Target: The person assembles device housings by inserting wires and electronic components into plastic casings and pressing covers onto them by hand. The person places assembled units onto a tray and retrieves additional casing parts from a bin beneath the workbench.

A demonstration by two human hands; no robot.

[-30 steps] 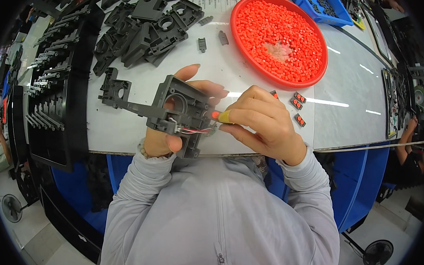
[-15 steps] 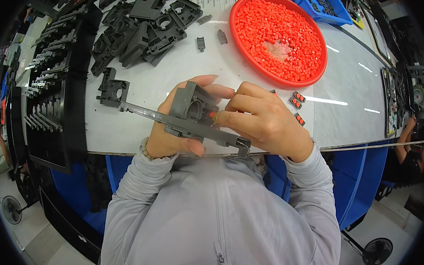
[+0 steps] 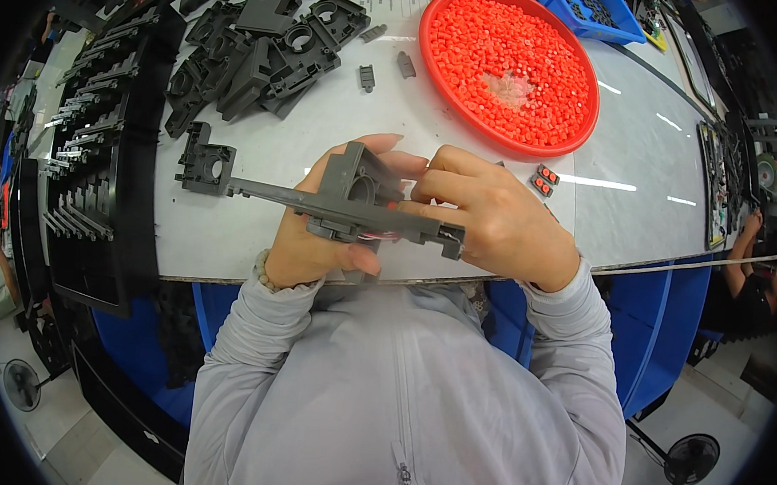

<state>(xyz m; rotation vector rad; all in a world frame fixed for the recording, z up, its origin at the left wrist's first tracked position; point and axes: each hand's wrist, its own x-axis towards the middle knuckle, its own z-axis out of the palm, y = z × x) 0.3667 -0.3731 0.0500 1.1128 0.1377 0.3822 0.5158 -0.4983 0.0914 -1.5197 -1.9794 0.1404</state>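
My left hand point(image 3: 310, 248) is closed round a dark grey plastic housing point(image 3: 354, 180) with a round opening and a long flat bar along its near side. The bar points left and lies nearly level above the table. My right hand point(image 3: 488, 215) has its fingers curled at the housing's right side. A sliver of a small red piece point(image 3: 392, 205) shows at those fingertips; the rest is hidden behind fingers and housing. Beside my right hand lie small dark parts with red round inserts point(image 3: 544, 180). Left of the housing, a similar grey housing point(image 3: 207, 162) rests on the table.
A red round tray point(image 3: 433, 90) of small red pieces stands at the far right, with a blue bin point(image 3: 589, 24) behind it. Grey housings point(image 3: 275, 53) are heaped at the far left. Loose small grey parts point(image 3: 366, 78) lie between. A black rack point(image 3: 112, 172) borders the left.
The held housing has turned slightly, its bar now more level and its right end a little further right and up. My right fingers cover more of the red piece.
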